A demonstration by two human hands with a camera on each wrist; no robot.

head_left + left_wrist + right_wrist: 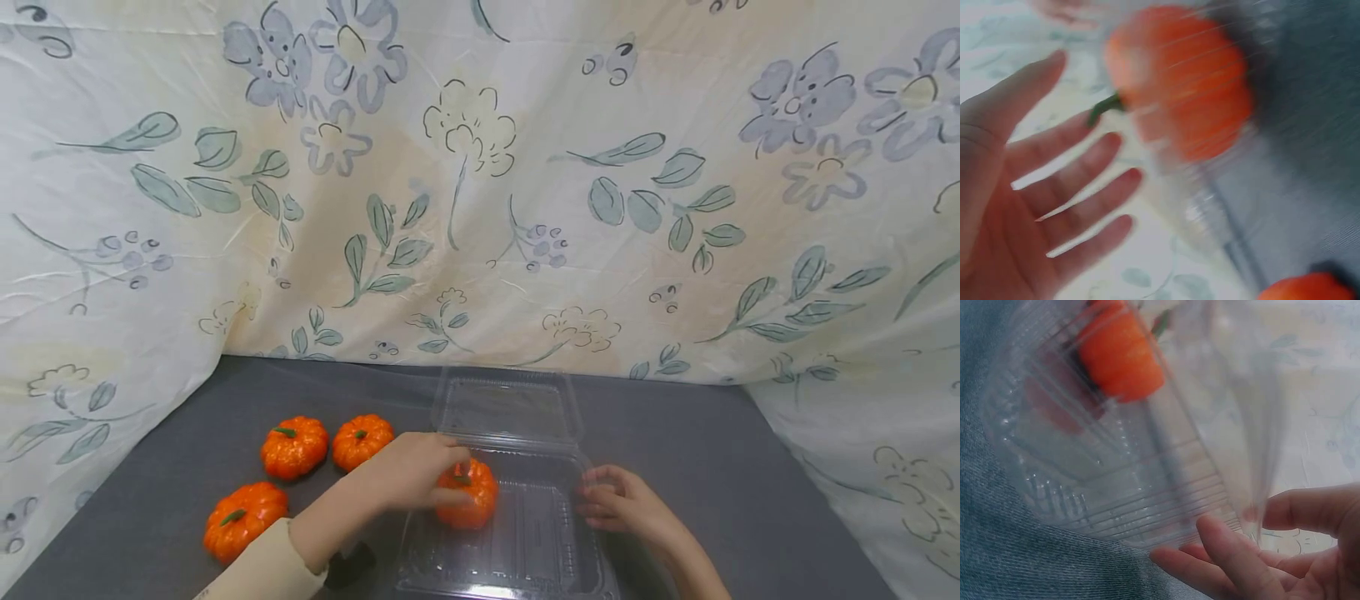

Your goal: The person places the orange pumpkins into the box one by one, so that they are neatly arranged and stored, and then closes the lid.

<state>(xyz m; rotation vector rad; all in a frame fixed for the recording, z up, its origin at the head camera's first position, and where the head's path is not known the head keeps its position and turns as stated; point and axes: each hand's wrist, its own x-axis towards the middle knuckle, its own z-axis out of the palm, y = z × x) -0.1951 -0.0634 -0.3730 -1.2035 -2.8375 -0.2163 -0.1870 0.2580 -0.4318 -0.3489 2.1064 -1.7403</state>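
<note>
A clear plastic clamshell container [540,533] lies with its lid [510,408] folded back. Inside its left part sits an orange pumpkin [480,492] with a green stem. My left hand [420,471] is over that pumpkin; in the left wrist view its fingers [1094,159] are spread and extended, with a gap to the pumpkin [1179,81] apart from the stem, which overlaps one fingertip. At the container's right rim, my right hand [626,504] pinches the edge between thumb and fingers, as the right wrist view shows beside the ribbed plastic wall [1172,506].
Three more pumpkins stand left of the container: one at the back left [294,448], one beside it [362,440] partly behind my left arm, and one nearer [243,521]. A dark grey cloth [675,433] covers the table. Floral fabric [480,208] hangs behind and at both sides.
</note>
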